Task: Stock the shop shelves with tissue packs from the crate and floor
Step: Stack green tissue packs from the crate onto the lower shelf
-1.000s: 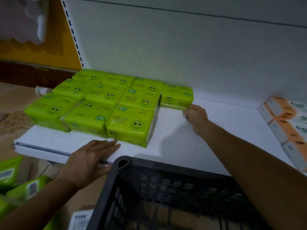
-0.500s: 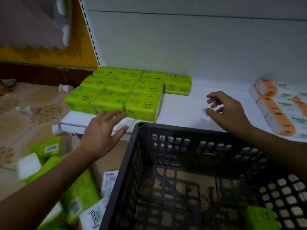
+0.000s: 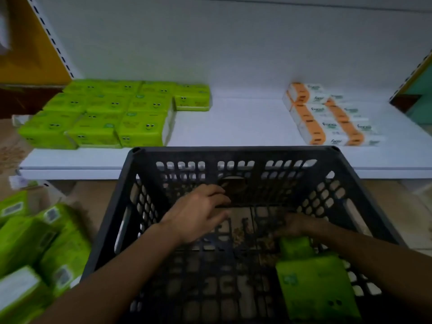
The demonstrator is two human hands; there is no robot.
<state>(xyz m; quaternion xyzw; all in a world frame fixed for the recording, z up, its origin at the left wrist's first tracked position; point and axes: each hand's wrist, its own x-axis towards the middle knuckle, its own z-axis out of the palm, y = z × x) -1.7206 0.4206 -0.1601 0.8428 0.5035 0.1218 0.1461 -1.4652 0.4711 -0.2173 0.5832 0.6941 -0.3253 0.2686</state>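
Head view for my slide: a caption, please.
Left hand and right hand inside the crate, the right at a green pack.

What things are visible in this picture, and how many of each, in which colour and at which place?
shelf: one, white, across the middle
green tissue packs on the shelf: ten, green, left part, close together in rows
orange-and-white tissue packs: several, too blurred to count, right part of the shelf
crate: one, black, in front of the shelf
green packs in the crate: two, green, right side of its bottom
green packs on the floor: several, blurred, left of the crate
left grip: bare hand, inside the crate, holding nothing
right grip: bare hand, inside the crate, at the farther green pack; hold unclear
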